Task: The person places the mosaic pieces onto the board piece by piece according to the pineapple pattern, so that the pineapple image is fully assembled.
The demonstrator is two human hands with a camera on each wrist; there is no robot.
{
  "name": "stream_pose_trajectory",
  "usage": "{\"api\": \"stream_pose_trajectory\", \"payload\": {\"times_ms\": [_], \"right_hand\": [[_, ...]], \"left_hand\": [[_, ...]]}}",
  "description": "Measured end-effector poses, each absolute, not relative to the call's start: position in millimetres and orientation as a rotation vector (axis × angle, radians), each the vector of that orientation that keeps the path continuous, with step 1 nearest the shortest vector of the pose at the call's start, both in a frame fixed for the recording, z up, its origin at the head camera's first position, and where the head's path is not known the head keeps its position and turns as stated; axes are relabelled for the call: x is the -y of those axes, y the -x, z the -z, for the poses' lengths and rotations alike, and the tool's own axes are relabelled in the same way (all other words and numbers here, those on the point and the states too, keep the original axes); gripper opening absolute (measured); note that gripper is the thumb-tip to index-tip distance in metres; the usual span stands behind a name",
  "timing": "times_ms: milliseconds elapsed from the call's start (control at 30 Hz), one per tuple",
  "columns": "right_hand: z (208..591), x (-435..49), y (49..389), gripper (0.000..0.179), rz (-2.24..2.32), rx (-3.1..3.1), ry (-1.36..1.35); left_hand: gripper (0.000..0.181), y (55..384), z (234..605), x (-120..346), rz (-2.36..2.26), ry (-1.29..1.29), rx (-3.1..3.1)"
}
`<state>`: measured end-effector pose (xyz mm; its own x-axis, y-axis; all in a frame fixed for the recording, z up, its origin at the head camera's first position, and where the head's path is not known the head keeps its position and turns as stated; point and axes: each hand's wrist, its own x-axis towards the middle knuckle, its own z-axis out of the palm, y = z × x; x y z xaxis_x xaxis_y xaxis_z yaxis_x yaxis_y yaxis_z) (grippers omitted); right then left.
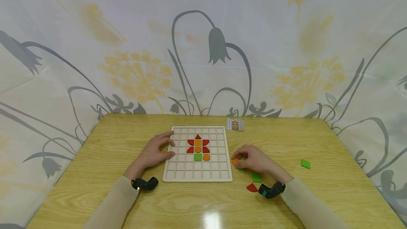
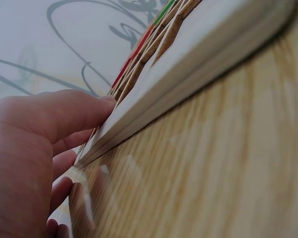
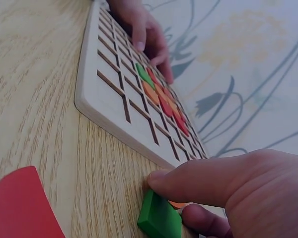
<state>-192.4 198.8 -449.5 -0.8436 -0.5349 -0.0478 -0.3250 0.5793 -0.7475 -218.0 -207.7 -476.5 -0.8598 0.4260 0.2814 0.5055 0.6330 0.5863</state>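
A pale wooden grid board [image 1: 215, 176] lies on the table between the hands. Set in its cells are a red triangle [image 1: 198, 137], several red petal pieces [image 1: 206, 142], an orange square [image 1: 198, 142], two orange discs [image 1: 206, 157] and a green square [image 1: 198, 157]. My left hand [image 1: 155, 152] rests on the board's left edge, fingers spread and relaxed; its thumb touches the rim [image 2: 154, 101]. Right of the board, my right hand [image 1: 254, 159] pinches an orange piece [image 1: 235, 161] between thumb and fingers. Partly under that hand is a green piece [image 3: 160, 218].
Near the right wrist lie another green piece [image 1: 256, 177] and a red quarter-round piece [image 1: 252, 187]. Farther right is a green tile [image 1: 306, 164]. A small picture card [image 1: 235, 124] with a coloured pattern lies behind the board's right corner. A flower-printed curtain hangs behind the table.
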Motion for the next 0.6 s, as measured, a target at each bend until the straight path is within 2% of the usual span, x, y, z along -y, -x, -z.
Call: {"api": "stream_pose_trajectory", "payload": {"times_ms": [400,600], "right_hand": [[451.2,-201.4,191.6,0.019,1.184,-2.532,0.657],[451.2,-199.8,188.8,0.01,1.237,-2.552,0.584]], "left_hand": [[0.019,218.4,477.4,207.8,1.034,0.777,2.755],[0.019,218.9,478.0,207.9,1.034,0.779,2.74]]}}
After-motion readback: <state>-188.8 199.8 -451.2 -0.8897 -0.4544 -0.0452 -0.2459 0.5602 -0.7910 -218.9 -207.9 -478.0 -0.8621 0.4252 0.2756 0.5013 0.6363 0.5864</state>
